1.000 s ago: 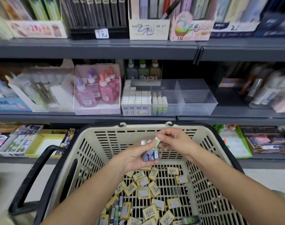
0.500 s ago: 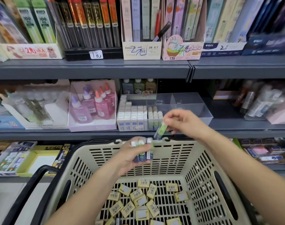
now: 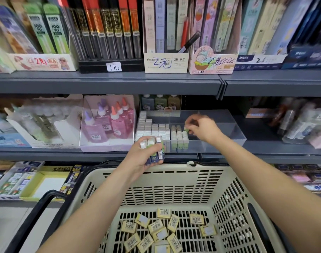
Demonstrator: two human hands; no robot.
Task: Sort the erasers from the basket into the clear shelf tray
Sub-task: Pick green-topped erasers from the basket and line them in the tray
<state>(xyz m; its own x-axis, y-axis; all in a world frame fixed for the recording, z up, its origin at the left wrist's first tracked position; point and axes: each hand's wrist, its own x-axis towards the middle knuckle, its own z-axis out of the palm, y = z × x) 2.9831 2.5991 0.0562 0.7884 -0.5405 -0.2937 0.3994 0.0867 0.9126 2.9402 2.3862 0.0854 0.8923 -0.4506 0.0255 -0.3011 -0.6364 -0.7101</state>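
A beige basket (image 3: pixel 174 172) sits low in front of me, with several yellow-sleeved erasers (image 3: pixel 161 232) loose on its floor. On the middle shelf stands the clear tray (image 3: pixel 229 132), its left part packed with rows of upright white erasers (image 3: pixel 152 130) and a few green-sleeved ones (image 3: pixel 179 137). My left hand (image 3: pixel 147 157) grips a bundle of three upright green-and-blue sleeved erasers (image 3: pixel 154 148) above the basket's far rim. Inside the tray, my right hand (image 3: pixel 201 127) pinches one green eraser (image 3: pixel 186 131) at the end of the green row.
Pink and purple glue bottles (image 3: pixel 110 123) stand in a box left of the tray. Small bottles (image 3: pixel 160 102) sit behind it. The upper shelf (image 3: pixel 108 81) holds boxes of pencil leads and pens. The basket's black handle (image 3: pixel 39 203) lies at the left.
My right hand has carried one green eraser from my left hand's bundle up into the clear tray. My left hand rose with the remaining erasers, and my view lifted toward the shelf.
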